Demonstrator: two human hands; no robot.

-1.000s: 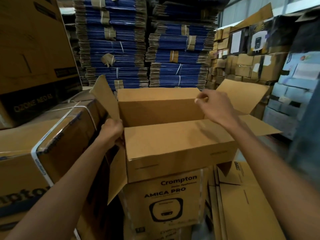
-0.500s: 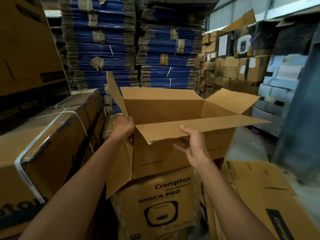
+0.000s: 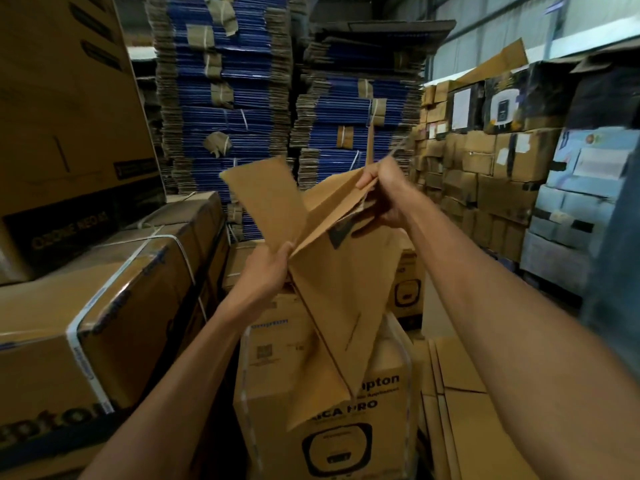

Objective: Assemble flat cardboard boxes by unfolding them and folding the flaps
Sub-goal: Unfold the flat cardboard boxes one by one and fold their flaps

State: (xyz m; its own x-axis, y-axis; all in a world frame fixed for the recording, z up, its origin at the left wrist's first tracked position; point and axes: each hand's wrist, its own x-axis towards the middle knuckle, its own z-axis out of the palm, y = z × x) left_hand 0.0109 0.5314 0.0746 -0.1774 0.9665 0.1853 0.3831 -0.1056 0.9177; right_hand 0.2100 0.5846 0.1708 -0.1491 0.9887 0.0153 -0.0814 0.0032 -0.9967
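**Position of the workpiece.** The cardboard box (image 3: 343, 289) is held in the air between both hands, above the printed carton (image 3: 381, 445). Whether its lower end touches that carton cannot be told. The box is tilted and looks partly squashed (motion blur hides the fold lines). Its long axis runs from about 1 o'clock at the top to about 7 o'clock at the bottom. One flap (image 3: 266, 206) stands free and points toward 11 o'clock.

**Hands.**
- The left hand (image 3: 268, 271) is curled round the box edge at the base of that flap. It is the lower hand and the one closer to the person.
- The right hand (image 3: 388, 199) is clamped over the top edge of the box, with fingers and thumb pinching the board. It lies toward 1 o'clock from the left hand and further out.

**Governing relation.** The hands grip near the upper end, at the left edge and the top edge, so most of the box hangs below them toward 6 o'clock. Judged from this, the next move is a rotation about the line joining the hands. The hanging end needs clearance from the printed carton and from the flat sheets (image 3: 467, 410) at 4 o'clock.
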